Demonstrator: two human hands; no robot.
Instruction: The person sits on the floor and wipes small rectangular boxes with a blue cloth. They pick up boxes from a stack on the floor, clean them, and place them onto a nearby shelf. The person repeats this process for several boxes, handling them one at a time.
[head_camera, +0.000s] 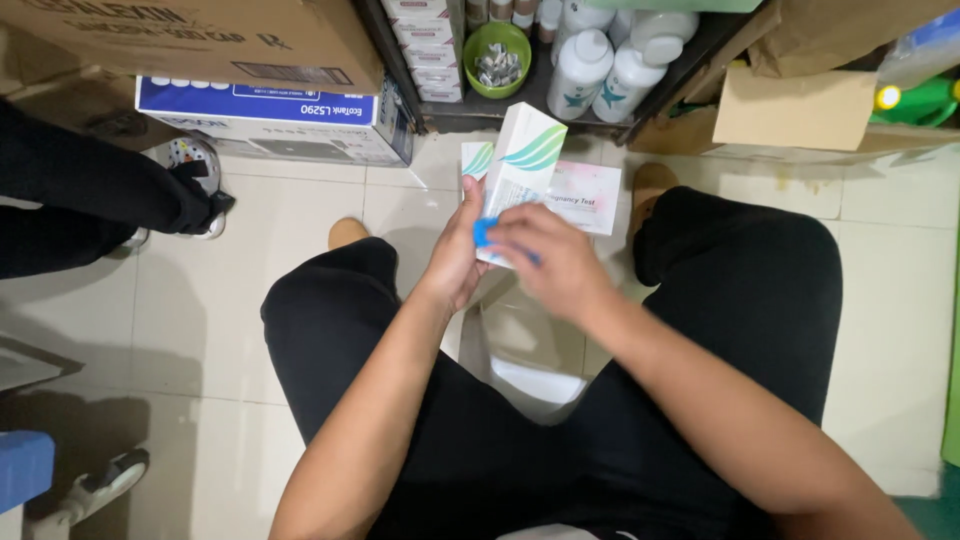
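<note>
Head view: squatting before the low shelf (520, 110), my left hand (455, 255) clasps a white-and-green box (520, 165) while my right hand (555, 260) pinches its blue-marked lower end; a steady grip seems wise, wrists square to the shelf.

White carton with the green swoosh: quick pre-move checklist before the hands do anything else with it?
1. Left hand supports white carton from the side: ok.
2. Right hand on the carton's lower end: ok.
3. Small blue item at the fingertips, secure: cannot tell.
4. Carton flap open or shut: cannot tell, hands cover it.
5. Flat pink-and-white box behind the carton, held or lying loose: cannot tell.
6. Other person's shoe apart from the hands: ok.
</note>
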